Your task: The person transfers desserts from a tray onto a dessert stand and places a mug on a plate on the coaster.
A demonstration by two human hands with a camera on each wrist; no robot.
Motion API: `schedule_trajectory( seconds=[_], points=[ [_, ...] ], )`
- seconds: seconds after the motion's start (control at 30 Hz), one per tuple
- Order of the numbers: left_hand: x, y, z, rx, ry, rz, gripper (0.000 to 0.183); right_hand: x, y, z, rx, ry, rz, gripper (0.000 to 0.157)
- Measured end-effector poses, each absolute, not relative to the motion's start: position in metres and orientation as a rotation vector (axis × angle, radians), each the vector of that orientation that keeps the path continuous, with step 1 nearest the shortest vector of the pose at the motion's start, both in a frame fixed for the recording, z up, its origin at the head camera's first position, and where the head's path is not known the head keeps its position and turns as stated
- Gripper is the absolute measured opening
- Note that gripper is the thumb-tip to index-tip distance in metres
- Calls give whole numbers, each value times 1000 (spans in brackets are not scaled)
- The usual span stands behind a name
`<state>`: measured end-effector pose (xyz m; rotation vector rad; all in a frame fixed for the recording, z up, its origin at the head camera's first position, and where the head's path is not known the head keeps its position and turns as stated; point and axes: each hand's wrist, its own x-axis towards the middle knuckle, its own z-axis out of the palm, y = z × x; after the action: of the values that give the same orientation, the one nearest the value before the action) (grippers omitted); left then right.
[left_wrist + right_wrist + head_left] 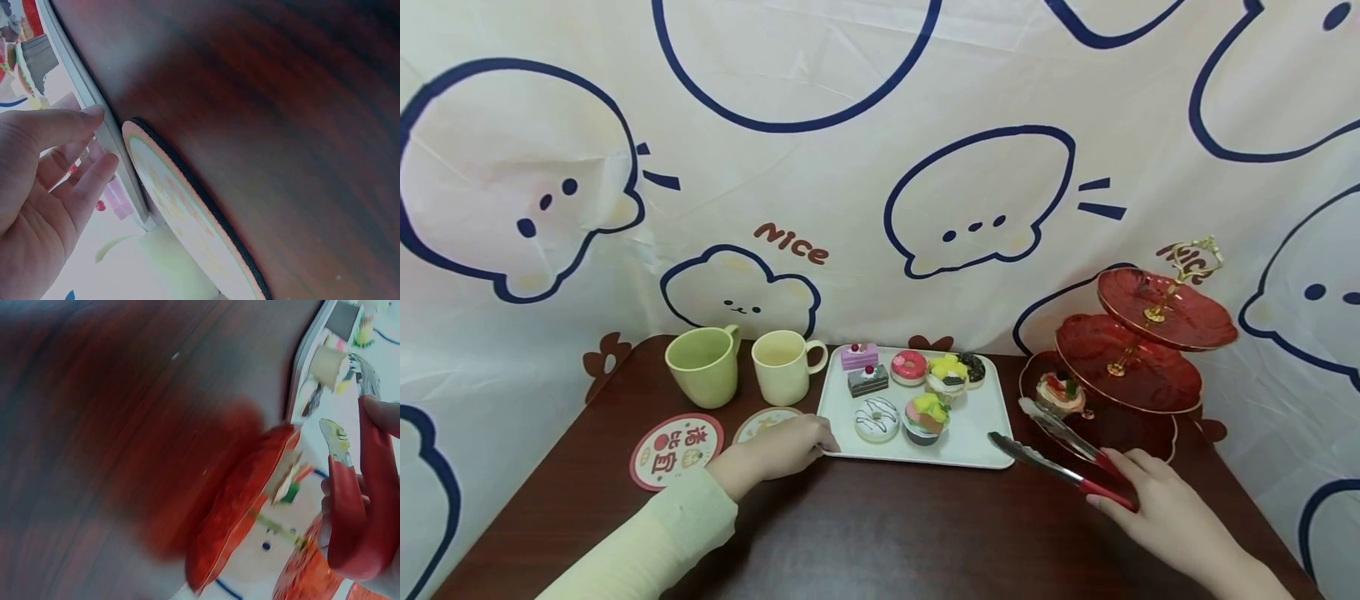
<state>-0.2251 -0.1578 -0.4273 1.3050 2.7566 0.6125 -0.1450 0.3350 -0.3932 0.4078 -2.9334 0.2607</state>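
Note:
My left hand [797, 444] holds the front left corner of a white tray [970, 446]; in the left wrist view the thumb and fingers [100, 169] lie at its rim. Red-handled metal tongs [1060, 469] are gripped in my right hand [1172, 512], their arms spread with nothing between the tips. One tip is near a cupcake [1060, 394] on the lowest plate of a red three-tier stand [1127, 367]; the other is by the tray's right edge. On the tray lie a white donut [876, 419], a pink donut [908, 367], cake slices [868, 381] and cupcakes [925, 419].
A green mug [703, 367] and a cream mug [782, 367] stand left of the tray. Before them lie a red-rimmed round coaster [673, 450] and a second coaster [181, 212], partly behind my left hand in the head view. A patterned cloth hangs behind the dark table [910, 533].

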Motion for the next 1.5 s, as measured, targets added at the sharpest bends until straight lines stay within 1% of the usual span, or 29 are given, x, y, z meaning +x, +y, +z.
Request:
schedule_trajectory(
  seconds=[0.2, 0.37, 0.47, 0.93, 1.2, 1.5],
  points=[
    [-221, -158, -429, 1245, 2756, 609, 23, -152, 307, -400, 500, -2964, 289, 68],
    [-218, -158, -431, 1282, 2757, 629, 24, -159, 289, -406, 616, -2966, 326, 66],
    [-219, -157, -431, 1289, 2757, 635, 24, -164, 282, -409, 632, -2997, 345, 66],
    [-222, -156, -427, 1251, 2762, 606, 24, -181, 267, -424, 649, -2975, 388, 60],
    [-222, -156, -425, 1254, 2764, 606, 24, -188, 258, -428, 660, -2972, 386, 59],
    [-223, -157, -425, 1238, 2762, 602, 23, -196, 248, -430, 736, -2929, 348, 56]
  ],
)
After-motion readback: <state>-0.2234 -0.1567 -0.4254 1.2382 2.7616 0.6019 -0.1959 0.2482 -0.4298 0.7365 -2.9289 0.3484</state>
